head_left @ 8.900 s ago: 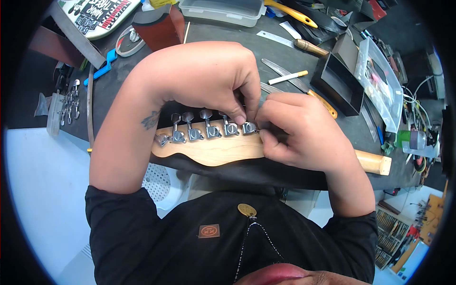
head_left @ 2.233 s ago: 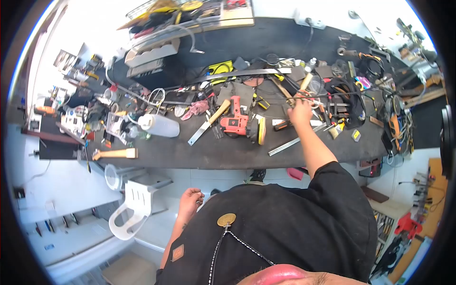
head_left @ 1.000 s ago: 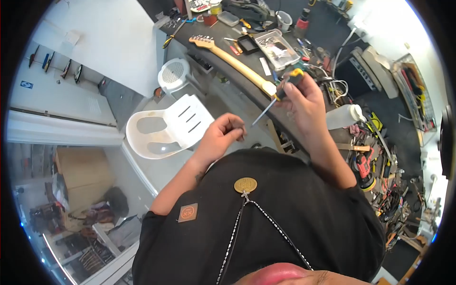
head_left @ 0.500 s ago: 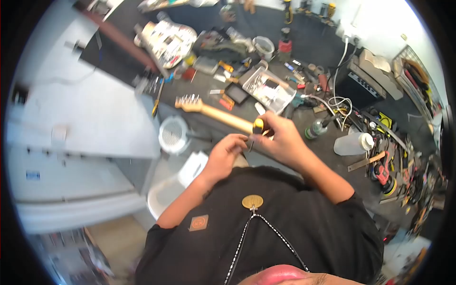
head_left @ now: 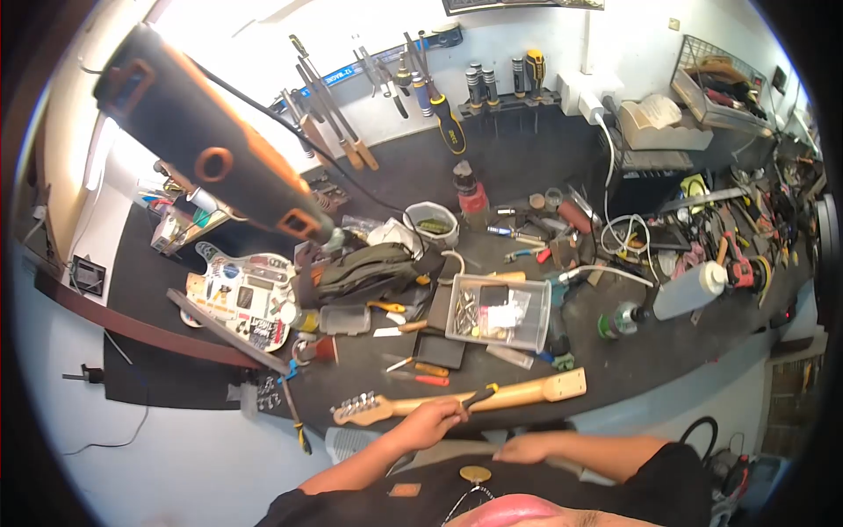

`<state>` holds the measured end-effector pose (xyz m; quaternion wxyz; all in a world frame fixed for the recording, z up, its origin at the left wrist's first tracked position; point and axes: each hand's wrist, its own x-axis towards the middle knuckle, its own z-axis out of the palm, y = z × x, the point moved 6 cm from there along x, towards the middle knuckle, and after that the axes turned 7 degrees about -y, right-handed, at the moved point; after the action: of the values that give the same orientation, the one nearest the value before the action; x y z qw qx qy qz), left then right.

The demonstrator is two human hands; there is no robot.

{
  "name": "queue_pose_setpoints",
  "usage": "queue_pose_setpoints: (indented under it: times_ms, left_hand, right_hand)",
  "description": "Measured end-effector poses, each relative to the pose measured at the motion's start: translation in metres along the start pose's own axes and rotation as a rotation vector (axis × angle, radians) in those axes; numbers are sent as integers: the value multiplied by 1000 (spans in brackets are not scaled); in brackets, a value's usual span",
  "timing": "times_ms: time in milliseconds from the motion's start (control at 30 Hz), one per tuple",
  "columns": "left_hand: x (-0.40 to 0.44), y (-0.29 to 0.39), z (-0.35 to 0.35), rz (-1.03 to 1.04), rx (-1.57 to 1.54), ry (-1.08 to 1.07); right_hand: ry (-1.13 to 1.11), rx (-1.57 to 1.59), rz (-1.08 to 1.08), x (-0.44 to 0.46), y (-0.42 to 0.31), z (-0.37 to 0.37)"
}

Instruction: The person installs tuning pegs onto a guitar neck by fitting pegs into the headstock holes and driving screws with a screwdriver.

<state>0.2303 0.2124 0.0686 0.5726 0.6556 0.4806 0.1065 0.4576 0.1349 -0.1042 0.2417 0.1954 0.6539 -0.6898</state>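
At the left, a sticker-covered guitar body is laid on the dark bench. Nearer, small metal parts are gathered by the near edge, where they could be swept off by a stray sleeve. Along that edge is laid a pale guitar neck, its tuners turned to the left. By the left hand, fingers curled, a dark, yellow-ended tool is gripped over the neck; its tip cannot be made out. If the grip is loosened or the tip slips, the bare wood could be scratched. Farther back, a black tray and a clear box filled with small items could be upset by a long reach. At the right hand, nearer than the neck, whether anything is held cannot be told; if the neck is bumped by either forearm, it could be tipped off the edge.
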Motion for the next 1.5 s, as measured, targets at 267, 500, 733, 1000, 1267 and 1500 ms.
queue_pose_setpoints:
  times_ms: [267, 500, 733, 1000, 1267, 1500]
  left_hand:
    - [54, 1, 25, 147, -50, -92]
    - [54, -19, 29, 176, 27, -145]
    - [32, -27, 19, 237, 113, -91]
    - [4, -52, 16, 466, 381, 79]
    - [-97, -109, 56, 576, 409, 359]
    - [-220, -175, 69, 312, 691, 388]
  right_hand:
    - [38, -207, 133, 117, 65, -13]
    - [92, -265, 95, 179, 69, -49]
    - [142, -327, 90, 229, 66, -66]
    - [295, -458, 109, 311, 86, -71]
    - [822, -695, -222, 349, 103, -63]
    - [297, -645, 78, 164, -66, 55]
